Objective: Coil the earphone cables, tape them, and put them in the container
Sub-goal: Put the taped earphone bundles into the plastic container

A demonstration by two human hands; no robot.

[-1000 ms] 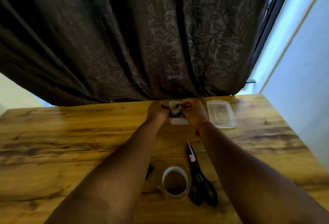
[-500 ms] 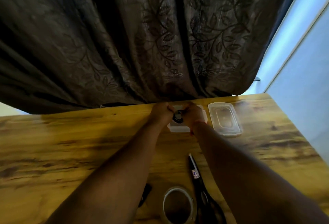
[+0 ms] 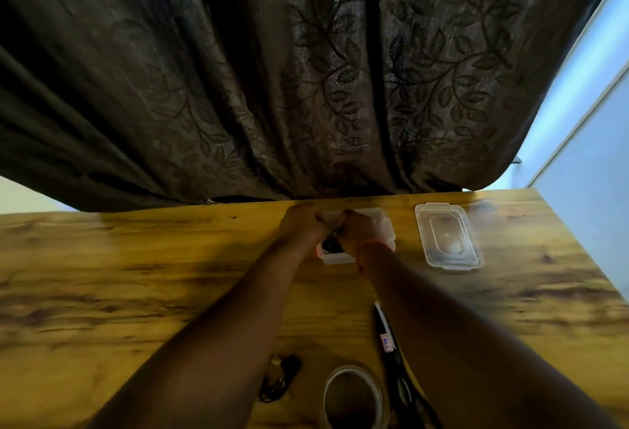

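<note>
Inside container, coiled earphones, orientation unclear

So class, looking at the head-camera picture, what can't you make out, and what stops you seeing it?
- Black coiled earphone cable: mostly hidden by the left hand and right hand; tape undetectable.
- Clear plastic container: interior covered by the hands.
- Clear tape roll and black-handled scissors: cut by the bottom edge.
- Small dark object: blurred, partly behind the forearm.
</note>
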